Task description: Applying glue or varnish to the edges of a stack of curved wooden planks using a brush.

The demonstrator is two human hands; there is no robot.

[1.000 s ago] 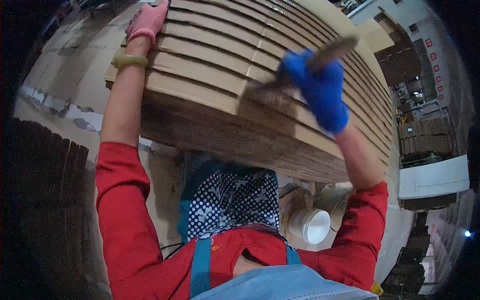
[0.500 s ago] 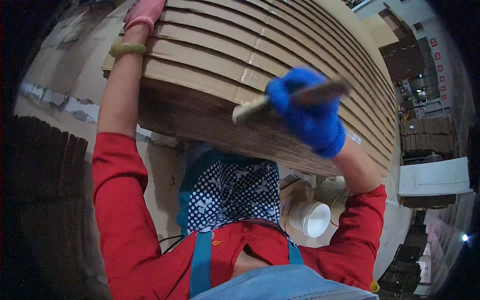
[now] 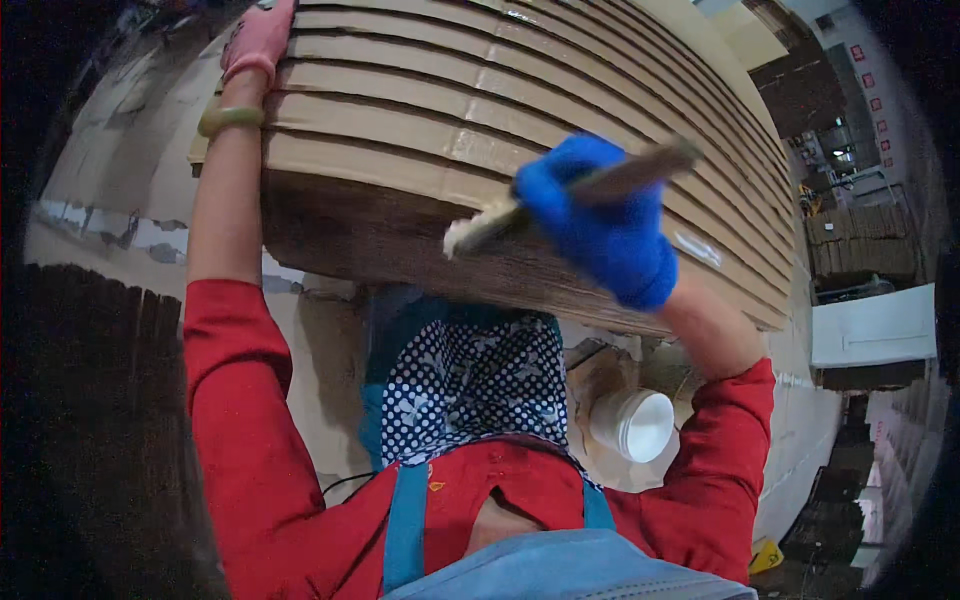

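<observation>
A thick stack of brown cardboard sheets lies in front of me, its top sheets fanned out in overlapping steps. Shiny wet-looking patches run across the exposed strips. My right hand, in a blue glove, is closed round a brush with a flat wooden handle. The brush's pale, coated tip points left and down, over the stack's near edge; motion blurs it a little. At the stack's left edge is my left hand in a pink glove, its fingers mostly cut off by the picture's upper rim.
A white bucket stands low, beside my right elbow. On the right are a white panel and further cardboard piles. Dark stacked material fills the left side.
My right hand and the brush have shifted slightly left, and the brush's pale tip shows more plainly. My left hand appears a little further left and lower, still at the stack's edge.
</observation>
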